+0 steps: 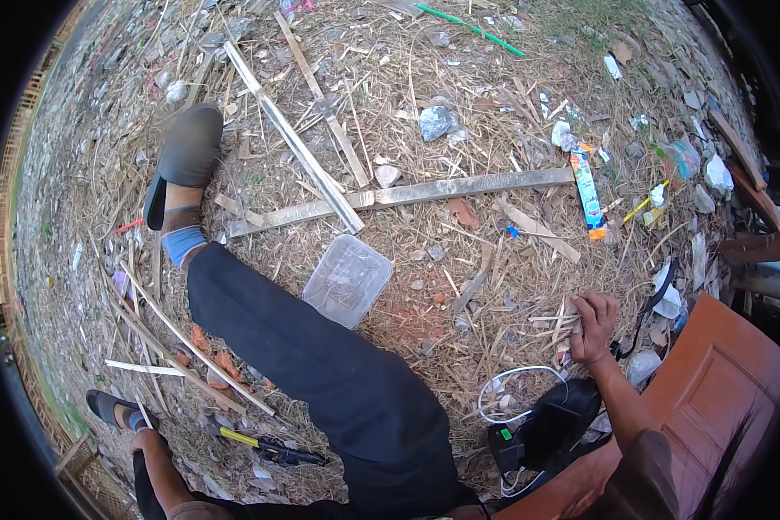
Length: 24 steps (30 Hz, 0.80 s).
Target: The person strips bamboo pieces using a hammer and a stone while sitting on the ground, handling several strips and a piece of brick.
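Observation:
My right hand is low over the straw-littered ground at the right, its fingers curled closed around thin wooden sticks. Their ends poke out to the left of the fingers. A small reddish thing shows just below that hand. At the lower left, my left hand is closed beside a dark sandal. From its fingers rises a thin pale strip. A clear plastic tub sits beyond my trousered leg, away from both hands.
Long wooden battens lie crossed ahead, near a blue and orange packet. A black bag-like thing with a white cable is below my right hand, beside a brown panelled board. A yellow-and-black tool lies lower left.

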### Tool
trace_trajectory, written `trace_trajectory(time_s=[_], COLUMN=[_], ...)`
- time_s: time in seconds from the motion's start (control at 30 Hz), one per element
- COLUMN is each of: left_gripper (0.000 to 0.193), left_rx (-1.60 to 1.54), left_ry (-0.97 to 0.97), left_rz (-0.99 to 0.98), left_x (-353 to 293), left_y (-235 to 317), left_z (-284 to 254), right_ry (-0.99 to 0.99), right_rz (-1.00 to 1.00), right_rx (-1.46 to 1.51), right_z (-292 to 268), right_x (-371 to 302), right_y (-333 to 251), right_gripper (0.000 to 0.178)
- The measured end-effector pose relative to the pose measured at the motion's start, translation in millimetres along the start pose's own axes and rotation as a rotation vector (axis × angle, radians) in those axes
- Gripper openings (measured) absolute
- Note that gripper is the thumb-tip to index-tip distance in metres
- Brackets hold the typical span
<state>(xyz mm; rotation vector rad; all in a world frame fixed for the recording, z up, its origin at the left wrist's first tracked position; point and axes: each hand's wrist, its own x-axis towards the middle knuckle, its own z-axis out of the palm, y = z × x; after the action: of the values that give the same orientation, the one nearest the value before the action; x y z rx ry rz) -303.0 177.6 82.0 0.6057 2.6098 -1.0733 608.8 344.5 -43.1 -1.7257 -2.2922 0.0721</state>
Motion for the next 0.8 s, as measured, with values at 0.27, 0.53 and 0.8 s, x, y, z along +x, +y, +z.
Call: trace_trajectory(time_s=[0.27,0.53,0.8], left_gripper=[0.110,0.111,0.112], left_rx=[0.014,0.015,-0.042], left_ry=[-0.008,-0.011,-0.022], left_rz=[-0.001,0.010,0.015], left_x=[6,17,33], left_y=[7,9,-9], left_z=[-5,-2,25], right_ry=[-0.006,-0.007,0.001], right_rz=[0.004,0.006,0.027], right_rx=[-0.005,-0.015,-0.010], right_z=[2,1,-3], right_x=[-1,-3,2], right_y=[1,-2,-10], right_gripper=[0.047,0.047,0.048])
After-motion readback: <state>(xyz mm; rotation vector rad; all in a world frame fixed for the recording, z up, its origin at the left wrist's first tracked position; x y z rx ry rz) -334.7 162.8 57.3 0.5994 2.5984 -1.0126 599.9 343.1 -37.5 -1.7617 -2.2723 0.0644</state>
